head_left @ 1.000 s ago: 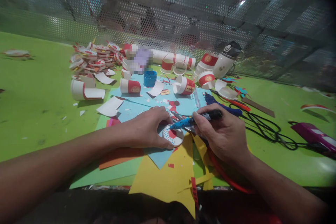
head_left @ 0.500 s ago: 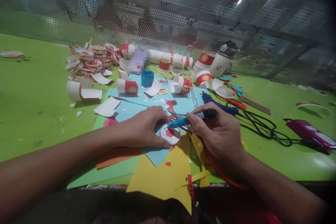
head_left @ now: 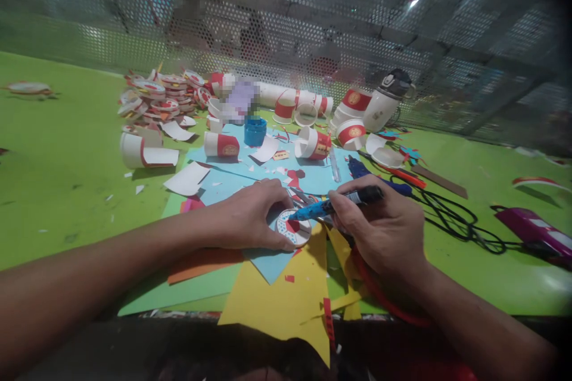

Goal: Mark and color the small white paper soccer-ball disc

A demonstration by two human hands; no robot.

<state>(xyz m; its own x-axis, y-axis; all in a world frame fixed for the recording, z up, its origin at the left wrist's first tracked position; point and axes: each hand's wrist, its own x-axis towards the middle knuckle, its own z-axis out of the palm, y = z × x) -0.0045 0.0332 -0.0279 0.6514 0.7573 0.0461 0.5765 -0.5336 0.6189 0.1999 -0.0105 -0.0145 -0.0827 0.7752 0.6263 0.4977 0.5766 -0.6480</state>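
Observation:
My left hand (head_left: 254,214) rests on a small round paper disc (head_left: 292,230) with red and blue marks, fingers curled around its left edge and pinning it to the coloured paper sheets. My right hand (head_left: 382,227) grips a blue-tipped pen (head_left: 333,205) with a black barrel, its tip touching the top of the disc. The disc lies over a blue paper sheet (head_left: 268,262) and a yellow one (head_left: 290,297).
Red-and-white paper cups (head_left: 313,144) and a pile of finished discs (head_left: 156,98) lie at the back. A blue pot (head_left: 255,131), a white bottle (head_left: 384,104), a blue tool with black cord (head_left: 447,214) and a magenta device (head_left: 531,229) lie on the green table. Perforated metal screen behind.
Both hands stay on the disc and pen; the pen tip has shifted only slightly over the disc. The view wobbled a little.

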